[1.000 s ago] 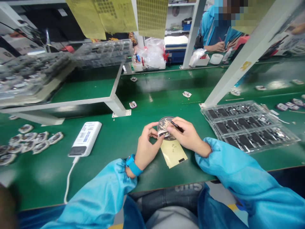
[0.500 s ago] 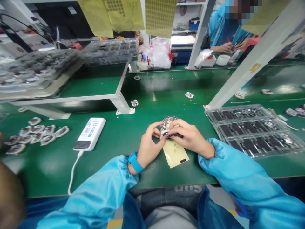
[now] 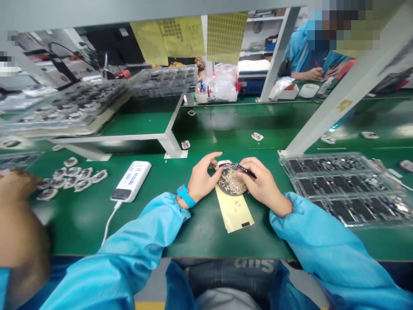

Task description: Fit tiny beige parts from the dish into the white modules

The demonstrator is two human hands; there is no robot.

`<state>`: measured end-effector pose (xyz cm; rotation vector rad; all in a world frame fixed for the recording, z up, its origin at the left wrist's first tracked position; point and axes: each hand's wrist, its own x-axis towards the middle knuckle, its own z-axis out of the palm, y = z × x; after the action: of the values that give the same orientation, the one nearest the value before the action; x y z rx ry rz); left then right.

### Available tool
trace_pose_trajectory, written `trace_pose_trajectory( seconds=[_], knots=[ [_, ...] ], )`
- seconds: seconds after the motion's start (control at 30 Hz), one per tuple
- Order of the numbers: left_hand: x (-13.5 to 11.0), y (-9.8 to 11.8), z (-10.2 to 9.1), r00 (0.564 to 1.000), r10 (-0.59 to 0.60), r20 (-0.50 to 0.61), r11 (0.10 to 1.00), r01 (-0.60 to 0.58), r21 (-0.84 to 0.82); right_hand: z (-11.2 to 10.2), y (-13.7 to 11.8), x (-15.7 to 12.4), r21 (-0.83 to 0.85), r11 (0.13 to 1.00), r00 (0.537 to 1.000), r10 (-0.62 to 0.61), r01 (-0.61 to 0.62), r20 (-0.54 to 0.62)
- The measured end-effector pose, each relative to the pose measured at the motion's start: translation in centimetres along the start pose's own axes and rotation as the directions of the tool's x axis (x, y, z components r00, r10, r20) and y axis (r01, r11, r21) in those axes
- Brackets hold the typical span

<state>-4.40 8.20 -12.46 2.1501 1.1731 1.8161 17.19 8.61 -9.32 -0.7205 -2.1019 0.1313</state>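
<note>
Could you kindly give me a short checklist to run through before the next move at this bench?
Right hand grips the slim black tool: ok.
Left hand is open beside the round dish of small parts: ok.
Dish overlaps the yellow sheet: ok.
Loose bits lying on the sheet: not ok.
Plastic tray of dark parts stands apart from the dish: ok.
Whether the tool's tip holds a part: cannot tell.

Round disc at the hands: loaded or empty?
Loaded: small pale pieces cover most of the disc, between left hand and right hand.
</note>
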Motion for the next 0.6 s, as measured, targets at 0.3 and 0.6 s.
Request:
trace_pose_trajectory(
  seconds=[0.3,0.6],
  knots=[
    [-1.7,2.1,0.6,0.994,0.108,0.023,0.994,-0.109,0.020,-0.2,-0.6,-0.1,0.073,0.991,0.993,-0.108,0.112,-0.049],
    [-1.9,2.3,0.5,0.995,0.097,0.032,0.994,-0.098,0.040,0.1,-0.2,-0.3,-0.001,0.995,0.995,-0.103,0.103,-0.011]
  ],
)
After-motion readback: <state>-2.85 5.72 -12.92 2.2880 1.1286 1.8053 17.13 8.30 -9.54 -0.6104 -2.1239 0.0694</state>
